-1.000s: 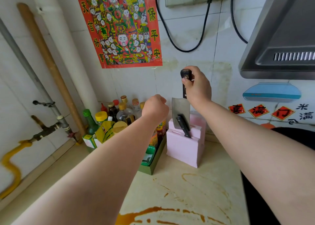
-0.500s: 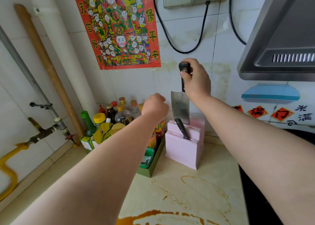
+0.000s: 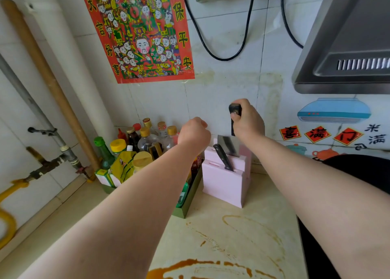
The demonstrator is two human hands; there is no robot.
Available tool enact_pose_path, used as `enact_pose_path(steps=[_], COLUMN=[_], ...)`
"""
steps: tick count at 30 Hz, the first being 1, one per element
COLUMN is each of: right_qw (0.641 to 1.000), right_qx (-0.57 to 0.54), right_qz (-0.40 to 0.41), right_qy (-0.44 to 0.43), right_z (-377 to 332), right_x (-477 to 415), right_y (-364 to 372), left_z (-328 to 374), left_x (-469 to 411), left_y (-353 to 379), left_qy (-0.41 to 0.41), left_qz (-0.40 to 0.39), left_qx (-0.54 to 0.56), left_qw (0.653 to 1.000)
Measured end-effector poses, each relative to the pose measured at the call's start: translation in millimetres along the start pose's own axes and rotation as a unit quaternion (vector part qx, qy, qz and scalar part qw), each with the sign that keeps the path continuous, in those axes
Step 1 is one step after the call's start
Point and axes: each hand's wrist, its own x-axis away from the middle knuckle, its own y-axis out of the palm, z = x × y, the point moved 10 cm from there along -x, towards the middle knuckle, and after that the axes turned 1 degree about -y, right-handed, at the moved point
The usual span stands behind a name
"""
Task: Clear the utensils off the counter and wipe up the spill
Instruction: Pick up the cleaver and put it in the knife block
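- Right hand [image 3: 248, 121], centre frame, grips the black handle of a steel cleaver [image 3: 227, 144], its blade partly sunk in the pink plastic knife block [image 3: 223, 180].
- Left hand [image 3: 193, 134], just left of it, is curled into an empty fist.
- Brown liquid spill [image 3: 196, 267] streaks the beige counter [image 3: 263, 204], bottom centre.

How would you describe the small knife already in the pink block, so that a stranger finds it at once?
Below and right of the red poster, a pink knife block stands on the counter. The small knife sits slanted in a front slot, only its black handle showing. The cleaver behind it shows bare steel and is gripped by the right hand.
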Motion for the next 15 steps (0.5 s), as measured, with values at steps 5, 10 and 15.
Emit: enact_pose_path(steps=[5, 10, 15], right_qw=[0.995, 0.991, 0.991], right_qx=[0.046, 0.075, 0.080], right_qz=[-0.075, -0.098, -0.037], right_qy=[0.049, 0.055, -0.099], right_z=[30, 26, -42], right_x=[16, 22, 26], right_y=[32, 44, 56], left_z=[-14, -32, -56], left_x=[1, 1, 9], left_y=[3, 0, -16], left_qy=[-0.016, -0.032, -0.055], left_qz=[-0.002, 0.001, 0.028], left_qx=[-0.009, -0.019, -0.016], left_qw=[1.000, 0.999, 0.998])
